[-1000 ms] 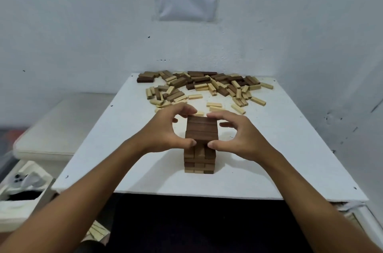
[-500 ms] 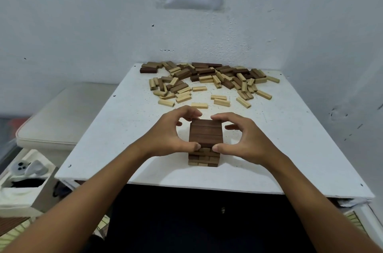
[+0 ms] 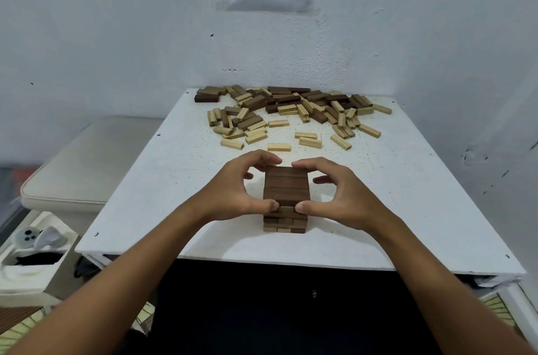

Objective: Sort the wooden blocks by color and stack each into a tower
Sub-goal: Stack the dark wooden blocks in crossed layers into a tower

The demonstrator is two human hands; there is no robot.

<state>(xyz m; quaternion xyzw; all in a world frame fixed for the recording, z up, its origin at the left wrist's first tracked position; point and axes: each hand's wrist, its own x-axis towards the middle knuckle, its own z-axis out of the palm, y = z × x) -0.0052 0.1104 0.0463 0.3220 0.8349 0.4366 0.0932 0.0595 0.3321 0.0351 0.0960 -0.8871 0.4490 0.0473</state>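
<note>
A short tower of dark brown blocks point(image 3: 286, 186) stands on the white table point(image 3: 163, 180), near its front middle; some pale blocks show in its lowest layers. My left hand point(image 3: 237, 194) cups the tower's left side, thumb on the front face and fingertips on the far top edge. My right hand point(image 3: 334, 197) mirrors it on the right side, thumb at the front, index finger at the back. A loose pile of dark and pale wooden blocks point(image 3: 291, 113) lies scattered across the far part of the table.
A white wall rises right behind and to the right of the table. A pale cushioned bench point(image 3: 84, 162) stands to the left. A white tray with small items point(image 3: 32, 253) sits low at the left. The table's front edge point(image 3: 291, 263) is close to me.
Both hands stay on the tower, with the fingertips drawn closer together over its far top edge. The view has tilted, so the table sits higher in the frame.
</note>
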